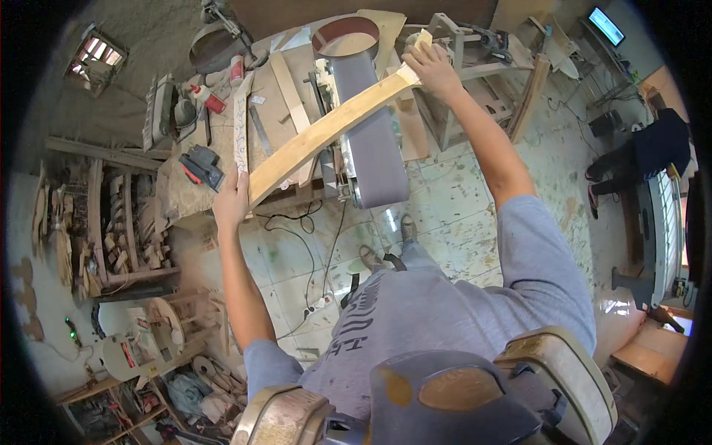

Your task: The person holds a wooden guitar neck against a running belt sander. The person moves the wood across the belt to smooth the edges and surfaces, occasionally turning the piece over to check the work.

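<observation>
A long, gently curved wooden piece (328, 132) spans both hands, slanting across a belt sander. My left hand (231, 199) grips its lower end near the workbench's front edge. At the upper end, my right hand (433, 69) is closed around the wood, and a pale tip sticks out beyond the fingers. Under the middle of the piece lies the sander's wide grey abrasive belt (378, 161). Whether the wood touches the belt or hovers above it, I cannot tell. Part of a respirator mask (453, 389) fills the bottom of the view.
A dusty workbench (189, 172) carries a black-and-red power tool (201, 167), a red-and-white glue bottle (208, 99) and wood strips (289, 92). Cables (300, 239) and a power strip (319, 303) lie on the tiled floor. Another person (651, 147) stands at the right.
</observation>
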The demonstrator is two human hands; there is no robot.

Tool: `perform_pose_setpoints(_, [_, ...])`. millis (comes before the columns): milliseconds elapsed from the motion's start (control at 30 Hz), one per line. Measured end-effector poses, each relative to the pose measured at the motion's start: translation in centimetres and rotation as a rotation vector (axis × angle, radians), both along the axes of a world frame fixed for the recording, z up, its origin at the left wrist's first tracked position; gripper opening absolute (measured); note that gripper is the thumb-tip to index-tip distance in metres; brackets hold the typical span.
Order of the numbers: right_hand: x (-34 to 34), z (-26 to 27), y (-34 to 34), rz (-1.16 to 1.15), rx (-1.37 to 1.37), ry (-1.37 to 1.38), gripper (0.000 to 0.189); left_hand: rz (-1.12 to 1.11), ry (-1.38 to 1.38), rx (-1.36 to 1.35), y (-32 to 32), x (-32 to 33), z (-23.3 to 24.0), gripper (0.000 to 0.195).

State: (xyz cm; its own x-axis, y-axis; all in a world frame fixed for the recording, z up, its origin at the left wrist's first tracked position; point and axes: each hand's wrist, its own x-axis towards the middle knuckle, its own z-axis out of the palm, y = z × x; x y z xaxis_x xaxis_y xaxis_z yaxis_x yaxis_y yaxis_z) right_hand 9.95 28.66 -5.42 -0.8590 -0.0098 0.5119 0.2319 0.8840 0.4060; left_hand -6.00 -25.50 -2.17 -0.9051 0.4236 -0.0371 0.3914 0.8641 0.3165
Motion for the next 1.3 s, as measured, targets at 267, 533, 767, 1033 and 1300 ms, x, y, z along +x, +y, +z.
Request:
perform_pose_setpoints(267, [-0.3,0.3,-3.1,-0.016,-0.023,-0.012,0.049,0.026,-0.015,-0.007,-2.5,0.2,0.4,0.06])
perform_pose_setpoints(533, [-0.6,-0.2,-5.4,-0.025,-0.067,-0.069,0.051,-0.059,0.033,0.021,-5.1,0.6,0.7,0.066])
perform_pose_setpoints(767, [0.2,0.7,-9.1,-0.018,-0.081,-0.094,0.052,-0.331,0.274,-0.01,-7.0,2.5,1.7,0.069])
perform_pose_setpoints(1033, [3.2,14.5,-11.3,0.108,-0.299,0.488,0.052,-0.478,-0.212,0.547,-8.8,8.7,-4.5,0.067])
perform_pose_setpoints(1300, [10.5,19.5,-12.6,0.478,-1.874,0.656,0.061,-0.526,-1.438,1.158,9.0,21.4,3.6,0.042])
